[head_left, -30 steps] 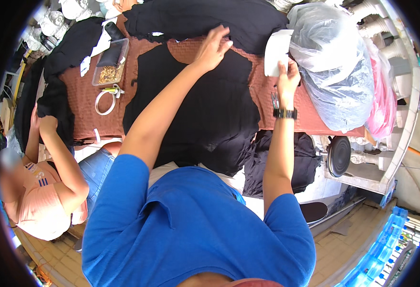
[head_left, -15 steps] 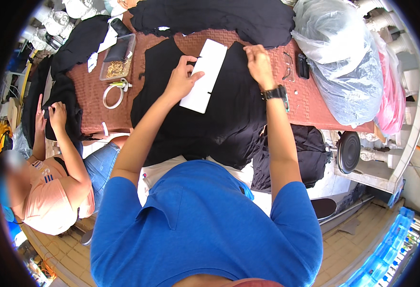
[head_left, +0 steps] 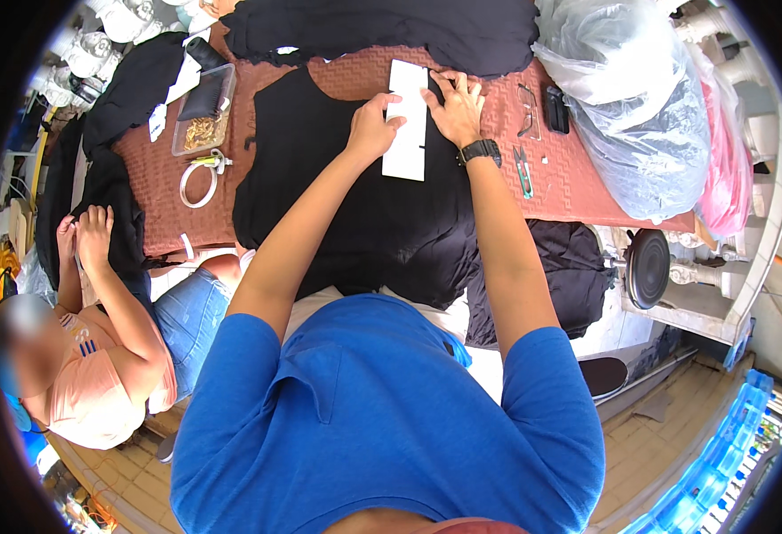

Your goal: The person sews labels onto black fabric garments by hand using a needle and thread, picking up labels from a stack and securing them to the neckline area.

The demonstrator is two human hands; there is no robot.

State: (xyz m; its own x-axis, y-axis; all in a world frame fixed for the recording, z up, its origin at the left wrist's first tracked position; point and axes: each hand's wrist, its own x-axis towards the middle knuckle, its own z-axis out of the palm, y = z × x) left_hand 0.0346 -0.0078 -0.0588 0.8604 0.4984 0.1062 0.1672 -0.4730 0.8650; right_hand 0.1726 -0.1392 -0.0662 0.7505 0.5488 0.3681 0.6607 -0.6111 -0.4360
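A black sleeveless garment [head_left: 320,151] lies spread on the table in front of me. On its upper right part rests a white card template [head_left: 403,151], a long strip with small dark notches at its edge. My left hand [head_left: 375,127] is at the card's left edge, fingers curled and thumb and fingertips gripping it. Over the garment's right shoulder, my right hand [head_left: 455,109] has its fingers spread, the thumb touching the card's right edge. A black watch is on that wrist. Green thread snips [head_left: 523,171] lie to the right of the garment.
Glasses [head_left: 528,111] and a black case [head_left: 555,109] lie right of my hands, beside large plastic bags [head_left: 627,107]. A clear box [head_left: 204,111] with gold-coloured pieces and a tape ring [head_left: 198,182] are at left. Another person [head_left: 106,356] sits there, handling black cloth. More black fabric [head_left: 382,31] lies at the back.
The card has moved right and turned nearly upright, with my left hand following it. My right hand has come left onto the card's edge, uncovering the snips. The seated person's hands have shifted.
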